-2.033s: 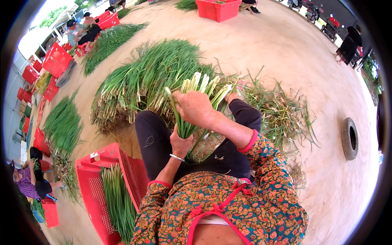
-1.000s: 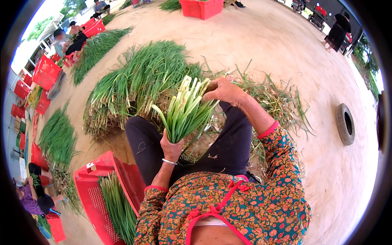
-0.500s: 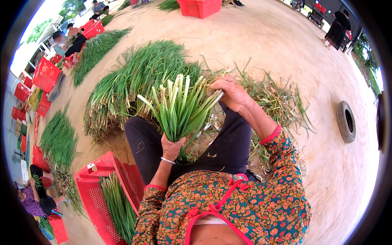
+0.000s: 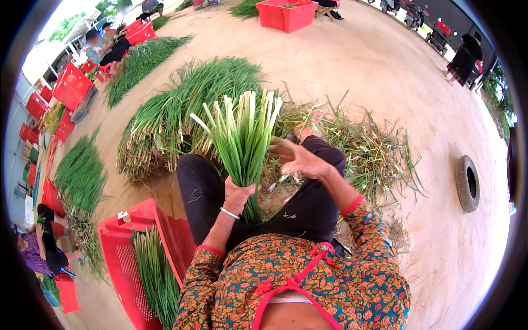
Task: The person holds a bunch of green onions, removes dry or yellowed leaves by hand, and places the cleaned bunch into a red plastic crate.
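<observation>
My left hand (image 4: 240, 196) is closed round a thick bunch of chives (image 4: 243, 144), holding it upright above my lap with the pale cut ends on top. The green leaves hang below my fist. Just right of the bunch, my right hand (image 4: 300, 158) is in the air, its fingers apart and partly blurred, with nothing visible in it. A large heap of untrimmed chives (image 4: 190, 107) lies beyond my left knee. Past my right knee spreads a pile of loose stalks and dry scraps (image 4: 374, 148).
A red plastic crate (image 4: 124, 258) holding trimmed chives (image 4: 157, 275) stands tilted at my left. More chive heaps (image 4: 81, 179) lie farther left, near other people and stacked red crates. Another red crate (image 4: 286, 16) stands far ahead. A tyre (image 4: 467, 183) is on the ground at right.
My right hand has come off the stalks at the bunch's right edge and moved down toward me, fingers opening. The bunch now stands narrower and more upright in my left hand.
</observation>
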Motion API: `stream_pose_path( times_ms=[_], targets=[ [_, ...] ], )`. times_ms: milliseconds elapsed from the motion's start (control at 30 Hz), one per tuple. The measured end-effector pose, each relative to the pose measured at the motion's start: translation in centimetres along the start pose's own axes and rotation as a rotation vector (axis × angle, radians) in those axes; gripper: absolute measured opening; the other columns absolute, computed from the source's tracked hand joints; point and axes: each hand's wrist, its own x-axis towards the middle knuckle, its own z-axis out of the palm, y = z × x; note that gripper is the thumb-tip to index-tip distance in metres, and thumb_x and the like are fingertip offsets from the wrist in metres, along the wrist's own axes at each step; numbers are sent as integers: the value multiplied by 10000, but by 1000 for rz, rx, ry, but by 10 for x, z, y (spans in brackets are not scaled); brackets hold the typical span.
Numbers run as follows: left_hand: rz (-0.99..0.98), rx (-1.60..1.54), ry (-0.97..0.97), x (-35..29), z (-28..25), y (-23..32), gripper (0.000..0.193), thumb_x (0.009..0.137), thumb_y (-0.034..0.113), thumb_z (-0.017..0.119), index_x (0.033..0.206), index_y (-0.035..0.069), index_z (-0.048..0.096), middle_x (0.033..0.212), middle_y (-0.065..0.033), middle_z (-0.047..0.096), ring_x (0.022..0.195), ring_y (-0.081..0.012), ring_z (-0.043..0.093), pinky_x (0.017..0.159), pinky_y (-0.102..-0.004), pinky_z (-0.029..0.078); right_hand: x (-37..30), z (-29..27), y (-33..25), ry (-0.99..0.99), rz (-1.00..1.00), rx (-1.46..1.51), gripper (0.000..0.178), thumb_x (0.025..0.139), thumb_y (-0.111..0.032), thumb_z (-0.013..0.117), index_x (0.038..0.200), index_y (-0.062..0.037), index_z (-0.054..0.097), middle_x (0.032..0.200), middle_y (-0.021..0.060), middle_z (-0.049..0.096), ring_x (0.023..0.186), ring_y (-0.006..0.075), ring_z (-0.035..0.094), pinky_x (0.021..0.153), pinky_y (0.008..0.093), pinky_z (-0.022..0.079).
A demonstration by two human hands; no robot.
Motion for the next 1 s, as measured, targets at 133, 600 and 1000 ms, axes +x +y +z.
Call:
stream_pose_path(
  times_ms=[133,600,1000],
  targets=[
    [-119,-88,-201,-4,-3,15,467,623,-34,751,1063,40,613,933,12,610,818,-102,579,732,-267,487,40,40,17,-177,90,143,858,614,-230,859,1302,-12,395,1215,81,528,1107,176,500,938,331,416],
    [-113,49,-406,27,-109,79,935,615,125,839,1386,72,314,1230,-161,510,1136,-262,497,894,-391,456,39,92,-5,10,37,143,355,667,-57,756,993,-15,622,868,29,640,754,115,602,690,278,506],
    [212,-220,-271,48,-30,99,926,602,-25,769,1399,61,305,889,-29,592,767,-90,587,736,-248,514,39,94,19,-148,119,-434,573,669,-273,805,1117,-26,546,923,72,647,846,184,612,778,336,482]
  ],
)
